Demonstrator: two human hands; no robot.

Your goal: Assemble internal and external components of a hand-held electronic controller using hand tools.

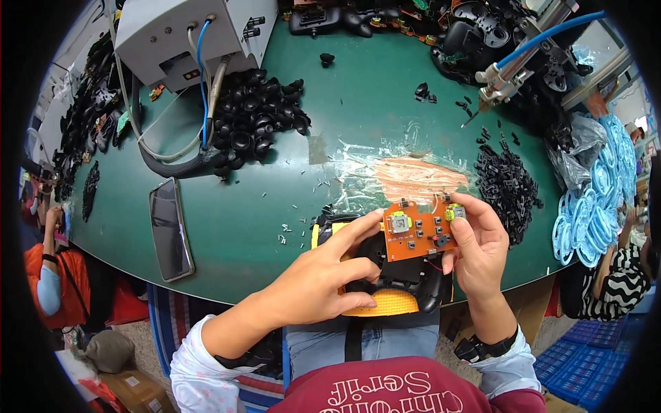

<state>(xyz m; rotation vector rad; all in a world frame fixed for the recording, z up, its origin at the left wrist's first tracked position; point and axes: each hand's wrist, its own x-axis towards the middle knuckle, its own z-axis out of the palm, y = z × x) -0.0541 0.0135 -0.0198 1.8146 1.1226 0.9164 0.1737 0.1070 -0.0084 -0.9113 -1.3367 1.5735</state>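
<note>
An orange circuit board (430, 230) with small black buttons and two grey-and-green joystick modules is tilted up above the table's near edge. My right hand (480, 241) pinches its right side, thumb on the front by one module. Behind and below it lies a black game controller shell (430, 292), partly hidden by the board. My left hand (317, 279) is curled at the shell's left side, its index finger reaching the board's upper left corner. A yellow textured pad (385, 303) shows under the shell. A thin red wire runs by the board's lower right.
On the green table (289, 199) lie a phone (171, 230), black joystick caps (255, 120) in a heap and a pile of small black parts (506, 186). A grey machine (186, 41) stands back left; a tool with a blue hose (499, 79) hangs at right.
</note>
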